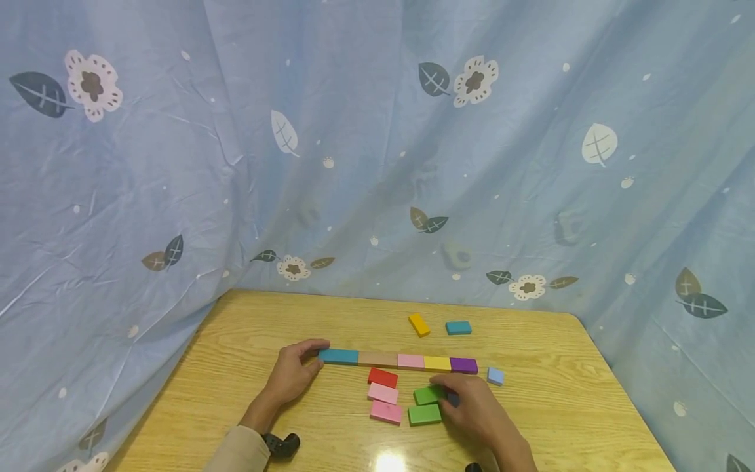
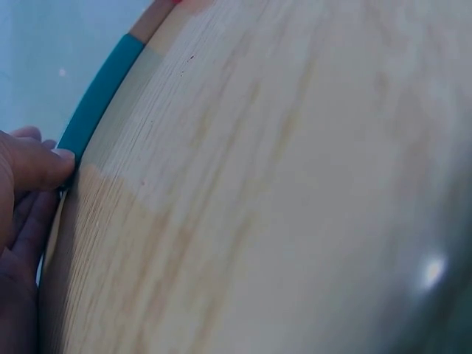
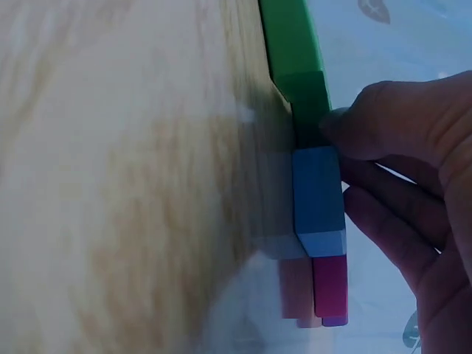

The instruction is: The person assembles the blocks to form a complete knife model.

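My left hand point(image 1: 293, 370) is at the left end of a row of blocks, pinching the end of a long blue block point(image 1: 339, 356). In the left wrist view the thumb lies on that block point(image 2: 107, 96) and the other fingers are behind. Right of it the row runs on with a tan block point(image 1: 377, 358), a pink one point(image 1: 410, 361), a yellow one point(image 1: 437, 364) and a purple one point(image 1: 463, 365). My right hand point(image 1: 479, 405) pinches a green block point(image 1: 427, 395), partly hidden by the fingers. A dark blue block point(image 3: 318, 192) stands beside the thumb.
A second green block point(image 1: 425, 415) lies in front. Left of the greens are a red block point(image 1: 383, 377) and two pink blocks point(image 1: 386, 412). A small light-blue block point(image 1: 495, 376) lies at right; orange point(image 1: 419, 325) and blue point(image 1: 458, 328) blocks lie behind. A curtain point(image 1: 377, 164) hangs at the back.
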{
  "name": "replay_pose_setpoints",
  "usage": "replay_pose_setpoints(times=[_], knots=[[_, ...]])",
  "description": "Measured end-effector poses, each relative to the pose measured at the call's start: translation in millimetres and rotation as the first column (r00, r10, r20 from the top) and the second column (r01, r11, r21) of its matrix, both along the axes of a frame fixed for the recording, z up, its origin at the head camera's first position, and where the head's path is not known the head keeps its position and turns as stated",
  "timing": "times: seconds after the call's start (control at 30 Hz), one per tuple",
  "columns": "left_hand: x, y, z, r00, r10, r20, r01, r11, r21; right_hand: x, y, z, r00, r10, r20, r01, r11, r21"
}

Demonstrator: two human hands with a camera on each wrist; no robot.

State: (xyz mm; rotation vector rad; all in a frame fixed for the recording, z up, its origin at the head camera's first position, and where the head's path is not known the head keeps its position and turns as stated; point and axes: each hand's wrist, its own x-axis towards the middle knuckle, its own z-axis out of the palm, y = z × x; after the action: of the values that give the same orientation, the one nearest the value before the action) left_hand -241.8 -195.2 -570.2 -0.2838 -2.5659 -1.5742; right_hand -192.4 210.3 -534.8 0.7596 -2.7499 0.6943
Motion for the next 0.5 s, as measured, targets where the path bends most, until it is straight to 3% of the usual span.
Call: replay_pose_setpoints(times=[0.2,0.37,0.5], knots=[[0.6,0.4,0.0,1.0,0.003,0.009,-0.003,1.0,0.001,-2.7,-1.0,-2.5,1.0,0.01,0.008,-0.01,1.0,-0.01],[0.7,0.4,-0.1,1.0,0.004,0.005,-0.004,1.0,0.001,-3.9,0.0,-0.6,0.997,-0.023,0.069,0.03,0.995,-0.098],[-0.4,-0.2,0.4,1.0,0.0,0.002,0.0,1.0,-0.005,-9.0,-1.3,1.0,0.999,-0.034,0.026,0.037,0.99,-0.137]])
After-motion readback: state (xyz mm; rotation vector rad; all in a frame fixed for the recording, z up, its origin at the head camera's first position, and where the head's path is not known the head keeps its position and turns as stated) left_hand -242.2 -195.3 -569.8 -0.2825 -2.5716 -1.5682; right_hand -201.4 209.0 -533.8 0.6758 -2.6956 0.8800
